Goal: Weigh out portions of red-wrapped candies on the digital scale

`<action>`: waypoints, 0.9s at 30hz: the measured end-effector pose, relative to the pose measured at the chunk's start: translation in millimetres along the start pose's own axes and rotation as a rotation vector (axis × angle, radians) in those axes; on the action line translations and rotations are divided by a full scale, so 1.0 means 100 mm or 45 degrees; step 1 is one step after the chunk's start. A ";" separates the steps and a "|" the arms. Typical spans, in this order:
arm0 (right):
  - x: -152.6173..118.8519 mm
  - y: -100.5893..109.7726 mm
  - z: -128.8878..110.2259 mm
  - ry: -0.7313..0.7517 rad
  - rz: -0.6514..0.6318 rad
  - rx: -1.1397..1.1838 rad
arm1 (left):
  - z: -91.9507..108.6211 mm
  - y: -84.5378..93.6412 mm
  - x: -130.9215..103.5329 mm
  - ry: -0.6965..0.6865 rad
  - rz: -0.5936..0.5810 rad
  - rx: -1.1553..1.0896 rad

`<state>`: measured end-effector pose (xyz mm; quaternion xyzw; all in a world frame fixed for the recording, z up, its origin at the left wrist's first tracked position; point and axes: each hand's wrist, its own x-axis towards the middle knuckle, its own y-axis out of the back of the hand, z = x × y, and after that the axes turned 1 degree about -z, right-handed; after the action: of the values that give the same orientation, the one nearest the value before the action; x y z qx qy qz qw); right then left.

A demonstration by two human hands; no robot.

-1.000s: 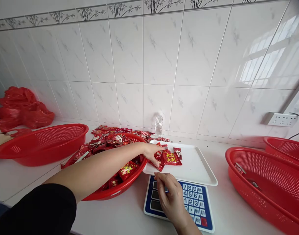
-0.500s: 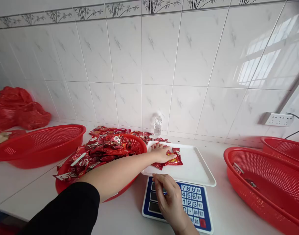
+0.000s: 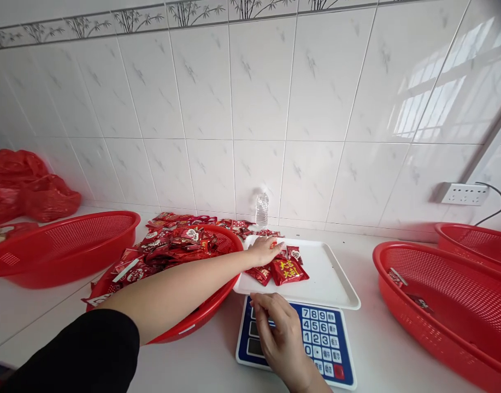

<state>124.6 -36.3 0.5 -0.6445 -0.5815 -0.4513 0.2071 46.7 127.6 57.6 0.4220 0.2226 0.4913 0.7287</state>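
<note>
My left hand [image 3: 263, 252] reaches across to the left part of a white tray [image 3: 328, 273], its fingers bent over red packets at the back; what they grip is hard to see. Red packets [image 3: 289, 271], one with yellow lettering, lie beside it on the tray. In front of the tray is a blue scale keypad [image 3: 322, 338]. My right hand [image 3: 277, 330] hovers over its displays, thumb and fingertips pinched together around something I cannot make out. A red basket [image 3: 229, 240] heaped with packets stands under my left forearm.
An empty-looking red basket [image 3: 70, 245] and red plastic bags [image 3: 49, 194] are at the left. Two more red baskets stand at the right, the nearer one [image 3: 438, 311] holding a few packets. A clear bottle [image 3: 262, 209] stands by the wall, with loose packets [image 3: 184, 219] beside it.
My left hand has drawn back slightly up and left, uncovering the packet with yellow lettering. My right hand keeps its pinched shape over the scale. The view has shifted slightly.
</note>
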 end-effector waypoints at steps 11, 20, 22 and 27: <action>0.02 0.02 -0.03 -0.006 -0.010 0.006 | 0.05 -0.04 -0.09 -0.429 -0.328 0.118; 0.03 0.02 -0.03 -0.004 0.004 0.008 | 0.32 -0.19 0.17 -0.413 -0.283 0.245; 0.02 0.01 -0.01 -0.017 0.005 0.004 | 0.37 -0.27 0.19 -0.455 -0.343 0.285; 0.02 0.00 -0.01 -0.019 0.004 0.006 | 0.37 -0.11 0.21 -0.464 -0.486 0.157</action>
<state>124.2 -36.4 2.6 -0.6482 -0.5832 -0.4447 0.2049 88.8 130.1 70.5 0.4976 0.1927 0.2463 0.8091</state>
